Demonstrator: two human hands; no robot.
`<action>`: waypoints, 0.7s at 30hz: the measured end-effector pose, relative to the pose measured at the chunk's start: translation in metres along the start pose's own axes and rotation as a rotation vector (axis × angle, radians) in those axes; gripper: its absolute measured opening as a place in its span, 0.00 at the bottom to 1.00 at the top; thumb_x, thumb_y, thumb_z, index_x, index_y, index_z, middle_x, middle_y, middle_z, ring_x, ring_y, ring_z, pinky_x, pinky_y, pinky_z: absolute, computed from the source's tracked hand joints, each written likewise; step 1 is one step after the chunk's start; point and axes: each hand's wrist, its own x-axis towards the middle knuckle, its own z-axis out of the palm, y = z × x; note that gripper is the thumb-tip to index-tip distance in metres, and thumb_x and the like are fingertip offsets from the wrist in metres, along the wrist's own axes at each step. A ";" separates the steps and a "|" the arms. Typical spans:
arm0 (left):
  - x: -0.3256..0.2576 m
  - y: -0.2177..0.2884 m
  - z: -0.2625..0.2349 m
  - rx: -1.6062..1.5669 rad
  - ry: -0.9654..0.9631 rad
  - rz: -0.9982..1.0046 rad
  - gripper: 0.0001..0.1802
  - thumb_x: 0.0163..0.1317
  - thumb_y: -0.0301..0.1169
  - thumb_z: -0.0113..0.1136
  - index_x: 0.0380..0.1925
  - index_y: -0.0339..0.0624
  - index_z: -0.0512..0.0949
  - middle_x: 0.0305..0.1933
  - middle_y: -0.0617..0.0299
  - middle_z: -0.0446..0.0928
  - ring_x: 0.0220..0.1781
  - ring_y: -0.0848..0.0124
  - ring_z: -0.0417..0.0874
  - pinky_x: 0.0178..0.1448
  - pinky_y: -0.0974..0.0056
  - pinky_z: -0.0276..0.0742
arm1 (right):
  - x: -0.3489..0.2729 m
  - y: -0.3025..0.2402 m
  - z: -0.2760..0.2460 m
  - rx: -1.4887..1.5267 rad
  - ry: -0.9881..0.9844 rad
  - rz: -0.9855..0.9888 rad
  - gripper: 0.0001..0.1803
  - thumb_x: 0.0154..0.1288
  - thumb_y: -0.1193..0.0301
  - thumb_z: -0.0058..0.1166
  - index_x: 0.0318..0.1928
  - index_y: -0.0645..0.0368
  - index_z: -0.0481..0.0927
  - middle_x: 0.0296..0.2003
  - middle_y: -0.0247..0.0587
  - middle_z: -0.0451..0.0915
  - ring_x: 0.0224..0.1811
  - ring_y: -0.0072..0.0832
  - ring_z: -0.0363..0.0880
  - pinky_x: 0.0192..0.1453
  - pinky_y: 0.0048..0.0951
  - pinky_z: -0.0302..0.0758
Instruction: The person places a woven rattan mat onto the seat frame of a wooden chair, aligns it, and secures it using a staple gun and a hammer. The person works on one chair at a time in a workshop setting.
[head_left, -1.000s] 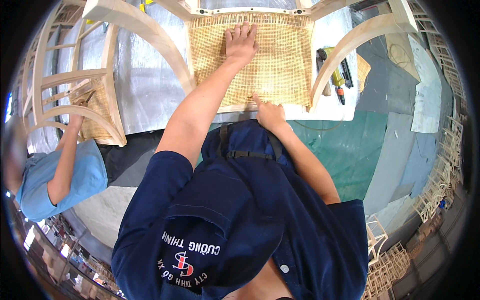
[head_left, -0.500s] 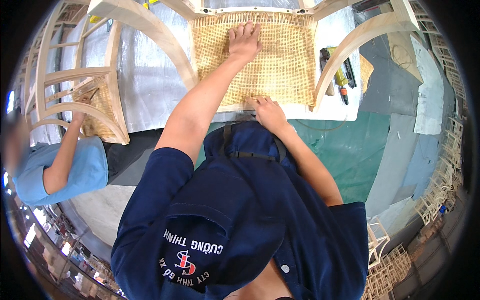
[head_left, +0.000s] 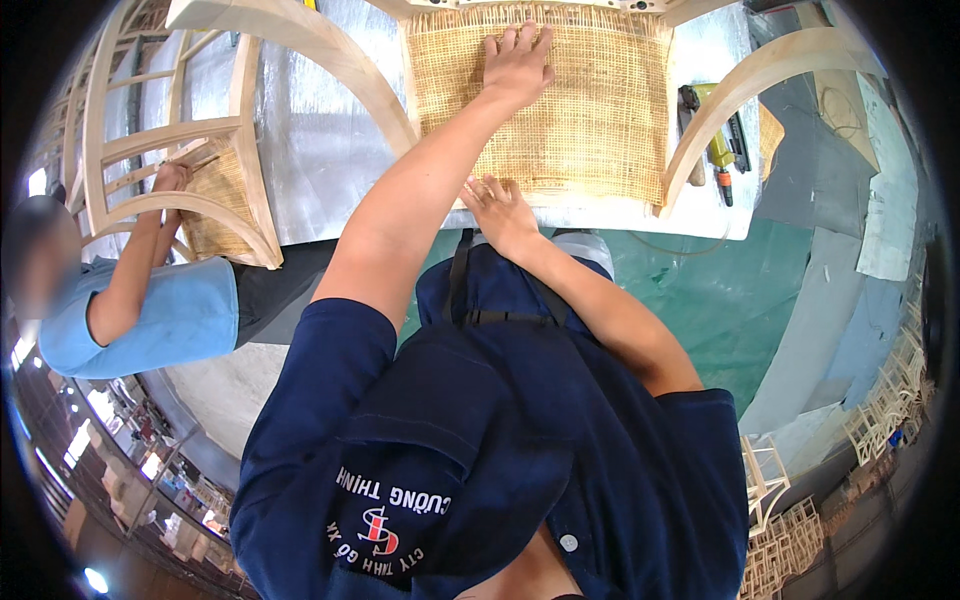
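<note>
- A rectangular, straw-coloured woven cane panel (head_left: pixel 590 110) lies across the seat of a pale wooden chair frame (head_left: pixel 790 52), between its curved arms.
- The person's left hand (head_left: pixel 518 65) rests palm-down near the panel's far edge, fingers spread, grasping nothing.
- The right hand (head_left: pixel 503 215) touches the panel's near edge, left of the middle. Its fingertips are too small to make out, so I cannot tell whether they pinch strands.
- To the right lies a yellow-green tool with an orange end (head_left: pixel 718 150).
- The cane could skew if the left hand presses unevenly, and edge strands could fray or snap if the right fingers catch them.
- Compared with half a second ago, the right hand is farther left along the near edge; the left hand stays on much the same part of the weave.
</note>
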 end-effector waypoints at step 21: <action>0.003 0.003 -0.026 -0.237 -0.185 -0.046 0.41 0.69 0.41 0.52 0.79 0.49 0.52 0.80 0.55 0.51 0.80 0.52 0.49 0.79 0.38 0.44 | 0.027 -0.055 -0.013 -0.347 -0.187 0.060 0.31 0.78 0.66 0.40 0.79 0.54 0.59 0.73 0.54 0.68 0.72 0.63 0.66 0.67 0.67 0.51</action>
